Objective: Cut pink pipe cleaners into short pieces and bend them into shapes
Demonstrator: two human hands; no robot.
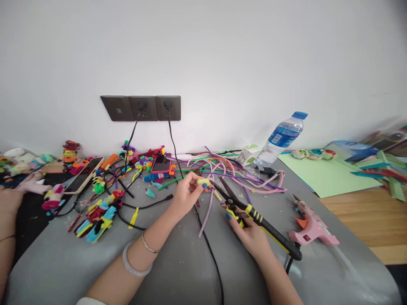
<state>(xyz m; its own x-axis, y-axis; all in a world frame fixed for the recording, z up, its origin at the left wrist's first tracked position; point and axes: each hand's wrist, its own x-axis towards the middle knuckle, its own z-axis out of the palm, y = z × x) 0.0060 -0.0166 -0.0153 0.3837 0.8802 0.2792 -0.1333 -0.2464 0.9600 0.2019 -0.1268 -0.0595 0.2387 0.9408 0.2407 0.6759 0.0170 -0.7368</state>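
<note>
My left hand [187, 192] pinches a small pale-yellow fuzzy piece [203, 182], which looks like bent pipe cleaner. In my right hand [249, 235] are black-and-yellow spring-handled snips [263, 224]. Their narrow dark jaws are parted and point at the yellow piece, close to its right end; whether they touch it I cannot tell. Beyond both hands lies a tangle of pink, purple and green pipe cleaners [219, 165]. A lilac strand [207, 216] runs toward me between the hands.
Bundles of colourful pipe cleaners [98, 218] and phones [84, 176] lie left, near another person's arm [8, 220]. A water bottle [280, 140] and drink carton [249, 154] stand at the wall. A pink glue gun [313, 226] lies right. A black cable [208, 243] crosses the grey table.
</note>
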